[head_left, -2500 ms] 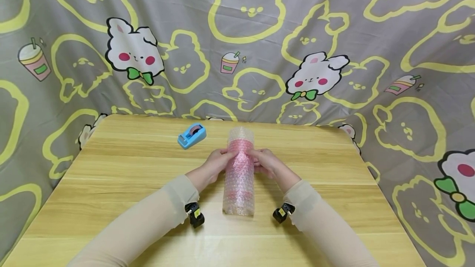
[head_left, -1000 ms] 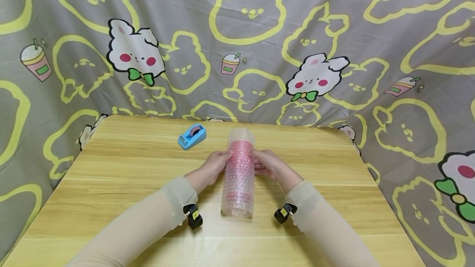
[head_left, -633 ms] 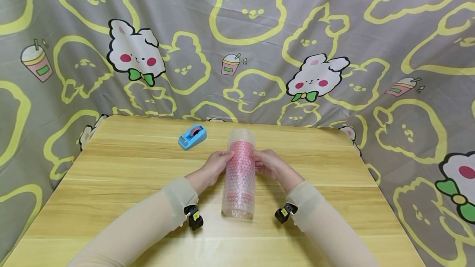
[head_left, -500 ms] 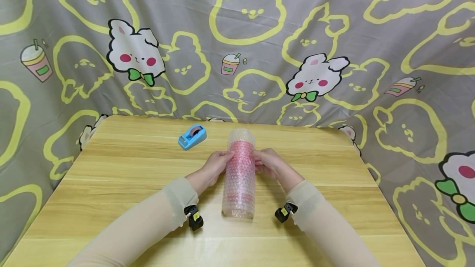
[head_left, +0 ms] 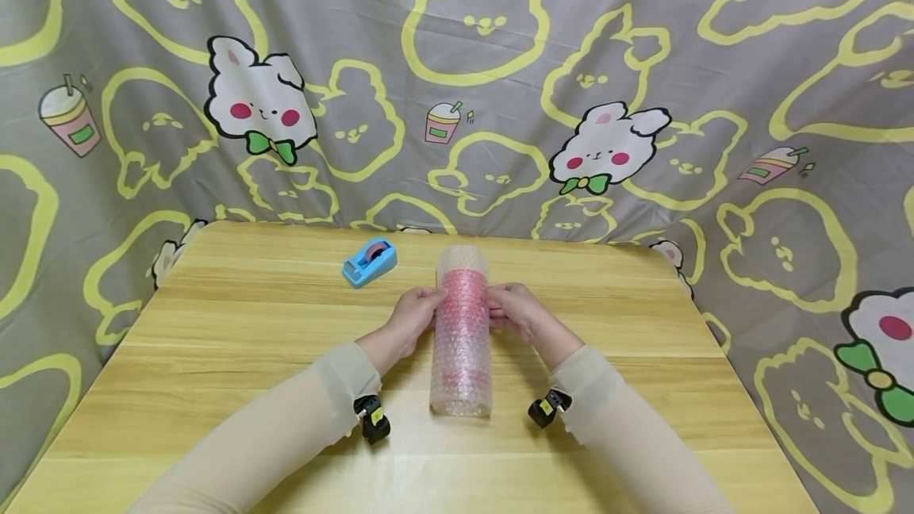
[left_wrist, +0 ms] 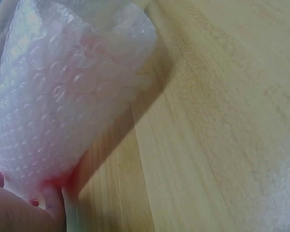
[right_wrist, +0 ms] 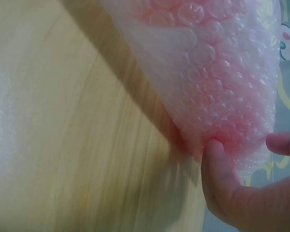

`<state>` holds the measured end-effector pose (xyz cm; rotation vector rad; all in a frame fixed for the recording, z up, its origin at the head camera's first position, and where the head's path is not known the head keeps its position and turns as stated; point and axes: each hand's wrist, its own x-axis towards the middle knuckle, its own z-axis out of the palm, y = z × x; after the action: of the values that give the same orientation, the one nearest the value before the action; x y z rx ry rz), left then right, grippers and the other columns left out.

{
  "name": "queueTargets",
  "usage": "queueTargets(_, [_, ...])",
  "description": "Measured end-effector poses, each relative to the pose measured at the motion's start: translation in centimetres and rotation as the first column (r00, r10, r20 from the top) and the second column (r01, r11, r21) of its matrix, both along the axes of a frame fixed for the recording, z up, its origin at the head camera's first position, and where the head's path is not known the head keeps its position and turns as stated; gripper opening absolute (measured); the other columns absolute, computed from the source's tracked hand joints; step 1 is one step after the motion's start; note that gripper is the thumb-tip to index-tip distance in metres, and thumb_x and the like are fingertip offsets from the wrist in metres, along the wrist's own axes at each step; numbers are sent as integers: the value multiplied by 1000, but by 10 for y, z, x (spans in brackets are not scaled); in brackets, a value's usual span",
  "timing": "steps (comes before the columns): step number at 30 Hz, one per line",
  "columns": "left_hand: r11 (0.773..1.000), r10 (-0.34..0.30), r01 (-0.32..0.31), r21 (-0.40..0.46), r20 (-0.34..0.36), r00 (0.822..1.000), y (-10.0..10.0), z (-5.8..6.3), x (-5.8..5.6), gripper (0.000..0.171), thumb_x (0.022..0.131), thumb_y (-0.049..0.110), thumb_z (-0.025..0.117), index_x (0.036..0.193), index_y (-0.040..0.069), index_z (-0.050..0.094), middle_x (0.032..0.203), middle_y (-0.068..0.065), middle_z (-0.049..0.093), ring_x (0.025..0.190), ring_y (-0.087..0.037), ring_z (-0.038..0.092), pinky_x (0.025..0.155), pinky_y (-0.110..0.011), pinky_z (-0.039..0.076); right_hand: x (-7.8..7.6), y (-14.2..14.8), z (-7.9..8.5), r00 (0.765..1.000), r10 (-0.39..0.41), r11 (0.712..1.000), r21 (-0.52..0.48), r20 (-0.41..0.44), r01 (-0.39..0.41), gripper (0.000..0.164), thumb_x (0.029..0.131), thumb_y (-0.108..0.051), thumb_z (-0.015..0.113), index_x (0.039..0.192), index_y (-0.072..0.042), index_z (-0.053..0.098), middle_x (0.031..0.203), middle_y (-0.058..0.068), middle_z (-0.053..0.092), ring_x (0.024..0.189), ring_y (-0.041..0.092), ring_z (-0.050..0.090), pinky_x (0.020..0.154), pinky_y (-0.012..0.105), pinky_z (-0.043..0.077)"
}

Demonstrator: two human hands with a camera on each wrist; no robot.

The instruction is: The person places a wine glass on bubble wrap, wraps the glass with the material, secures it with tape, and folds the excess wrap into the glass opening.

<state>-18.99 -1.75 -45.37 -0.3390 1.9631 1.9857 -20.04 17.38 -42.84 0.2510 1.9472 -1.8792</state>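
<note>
A pink item wrapped in clear bubble wrap forms a long bundle (head_left: pixel 462 355), lying lengthwise in the middle of the table. What the pink item is cannot be told through the wrap. On the bundle's left side, towards its far end, my left hand (head_left: pixel 412 322) grips it. My right hand (head_left: pixel 520 312) holds the opposite side at about the same height. In the right wrist view, two fingertips of the right hand (right_wrist: pixel 251 193) press into the bubble wrap (right_wrist: pixel 208 72). Seen from the left wrist, the bubble wrap (left_wrist: pixel 53 106) has a loose, open near end, and the left hand (left_wrist: pixel 24 208) touches its lower part.
A blue tape dispenser (head_left: pixel 370 262) with a roll of tape stands on the wooden table (head_left: pixel 250 387), beyond my left hand. A grey patterned curtain (head_left: pixel 385 38) hangs behind the table and along both sides.
The bundle has turned and shifted slightly between my hands. Both thumbs, earlier on top of it, now lie at its sides. The tape dispenser has stayed put.
</note>
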Motion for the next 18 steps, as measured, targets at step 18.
queueTargets(18, [1000,23,-23,9,-30,999,2,-1,-1,34,103,12,53,133,-4,56,124,-19,62,103,-21,62,88,-32,55,-1,1,-4,1000,6,1000,4,17,-6,15,98,-15,60,95,0,57,67,-2,58,61,7,60,65,24,56])
